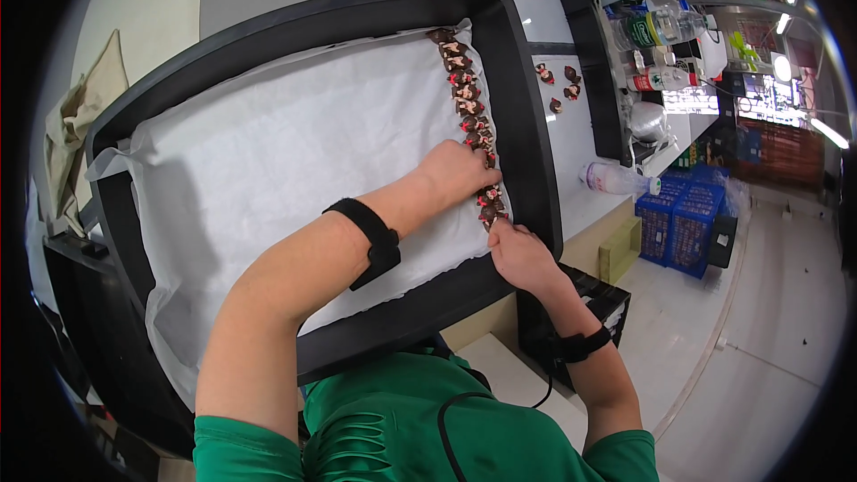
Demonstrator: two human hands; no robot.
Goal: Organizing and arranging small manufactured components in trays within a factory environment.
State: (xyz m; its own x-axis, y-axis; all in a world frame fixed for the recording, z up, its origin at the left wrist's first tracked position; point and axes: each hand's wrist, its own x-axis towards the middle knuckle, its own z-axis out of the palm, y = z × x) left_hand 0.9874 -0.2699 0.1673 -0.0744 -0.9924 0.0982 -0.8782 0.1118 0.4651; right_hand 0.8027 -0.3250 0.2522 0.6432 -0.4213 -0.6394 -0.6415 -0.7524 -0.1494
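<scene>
A row of small dark-brown figurines with pinkish and red parts runs along the right side of a big black tray. White paper lines this tray. My left hand is over the lower half of the row, its fingers curled and closed around one of the figurines, which they mostly cover. At the near end of the row, my right hand pinches the last figurine between its fingertips. The two hands are a short way apart.
Several loose figurines lie on the white surface right of the tray. Beyond them stands a black crate with bottles. A clear bottle lies near blue crates. A beige cloth hangs at the left.
</scene>
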